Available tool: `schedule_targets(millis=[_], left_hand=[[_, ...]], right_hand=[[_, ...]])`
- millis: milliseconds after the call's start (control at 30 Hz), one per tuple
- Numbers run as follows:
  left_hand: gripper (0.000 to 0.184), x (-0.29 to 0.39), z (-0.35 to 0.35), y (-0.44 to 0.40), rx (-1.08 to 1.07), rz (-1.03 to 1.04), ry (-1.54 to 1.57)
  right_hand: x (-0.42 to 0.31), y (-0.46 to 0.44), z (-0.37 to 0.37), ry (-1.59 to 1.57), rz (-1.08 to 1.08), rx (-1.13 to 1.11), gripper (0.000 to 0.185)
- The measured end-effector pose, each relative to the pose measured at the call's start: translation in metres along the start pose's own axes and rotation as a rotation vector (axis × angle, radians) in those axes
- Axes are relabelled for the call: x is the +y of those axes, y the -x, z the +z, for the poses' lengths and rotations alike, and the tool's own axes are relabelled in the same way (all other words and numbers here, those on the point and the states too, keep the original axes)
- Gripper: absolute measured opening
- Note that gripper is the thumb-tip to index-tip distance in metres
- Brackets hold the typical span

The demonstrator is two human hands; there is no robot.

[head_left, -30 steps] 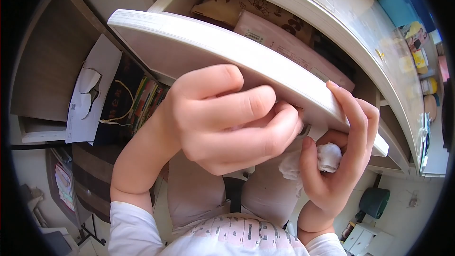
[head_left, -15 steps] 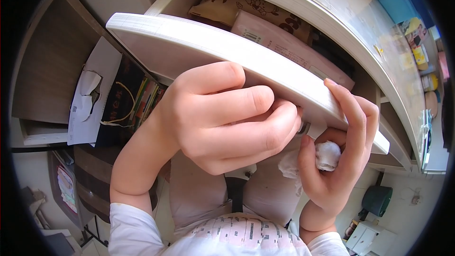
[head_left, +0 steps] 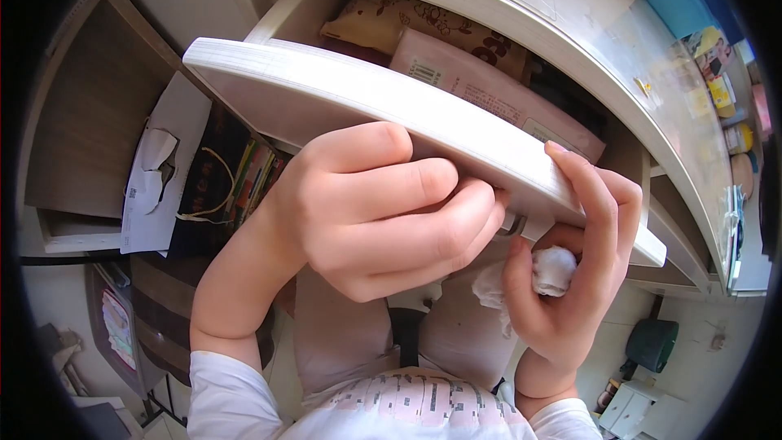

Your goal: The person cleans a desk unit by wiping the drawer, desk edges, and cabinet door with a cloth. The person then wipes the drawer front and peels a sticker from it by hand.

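An open drawer's white front (head_left: 383, 85) slants across the middle of the view. Against its outer face is my left hand (head_left: 383, 212), its fingers curled inward near a metal handle (head_left: 515, 225); whatever the fingertips may pinch is hidden. My right hand (head_left: 574, 269) has fingertips on the drawer's top edge, and a crumpled white cloth (head_left: 555, 270) is tucked between its thumb and palm. Inside the drawer lie a pink package (head_left: 489, 90) and a brown patterned bag (head_left: 432, 28).
Above the drawer runs a desk top (head_left: 562, 0) with bottles and small items at its right end. A shelf at the left holds a dark paper bag (head_left: 208, 175) and upright books (head_left: 259, 179). A green bin (head_left: 652, 344) stands lower right.
The drawer front appears slightly lower in view. Both hands have shifted a little left relative to it, my right hand's fingertips sliding along the top edge with the cloth still held.
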State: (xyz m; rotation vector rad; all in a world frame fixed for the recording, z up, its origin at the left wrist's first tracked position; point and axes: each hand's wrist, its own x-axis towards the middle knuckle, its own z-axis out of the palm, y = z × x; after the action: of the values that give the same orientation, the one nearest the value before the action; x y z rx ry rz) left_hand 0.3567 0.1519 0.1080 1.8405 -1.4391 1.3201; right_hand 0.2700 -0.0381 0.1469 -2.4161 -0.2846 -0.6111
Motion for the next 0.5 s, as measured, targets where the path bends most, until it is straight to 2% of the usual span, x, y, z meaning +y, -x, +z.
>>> schedule_targets(millis=[267,500], left_hand=[[0.023,-0.003,-0.001,0.004,-0.002,0.044,-0.006],[0.024,0.006,-0.004,-0.006,-0.033,0.003,-0.062]], right_hand=[[0.001,-0.001,0.001,0.002,-0.022,-0.001,0.061],[0.001,0.000,0.000,0.011,-0.052,-0.004,0.061]])
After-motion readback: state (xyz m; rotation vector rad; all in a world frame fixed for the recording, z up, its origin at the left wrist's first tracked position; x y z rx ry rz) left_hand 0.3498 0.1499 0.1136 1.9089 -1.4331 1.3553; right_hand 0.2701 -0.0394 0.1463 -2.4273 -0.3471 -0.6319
